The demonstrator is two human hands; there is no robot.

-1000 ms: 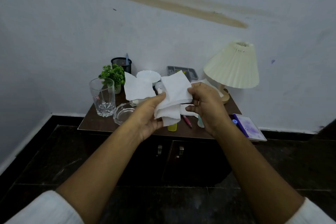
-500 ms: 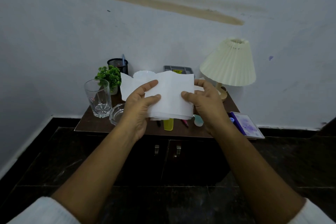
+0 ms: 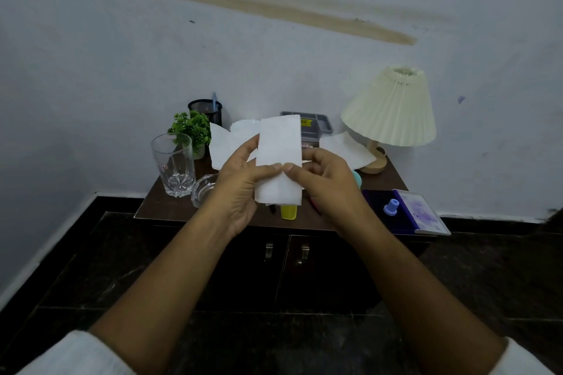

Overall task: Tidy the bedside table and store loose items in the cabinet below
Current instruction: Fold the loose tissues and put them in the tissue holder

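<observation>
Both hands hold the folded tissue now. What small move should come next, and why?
Probably let the left hand alone hold the folded tissue, freeing the right hand: both cabinet doors below are shut, so one must open before anything is stored.

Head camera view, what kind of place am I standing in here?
Most likely a bedroom corner: a dark brown wooden bedside table with closed cabinet doors below stands against a plain white wall, carrying a cream pleated-shade table lamp and a clear drinking glass.
</observation>
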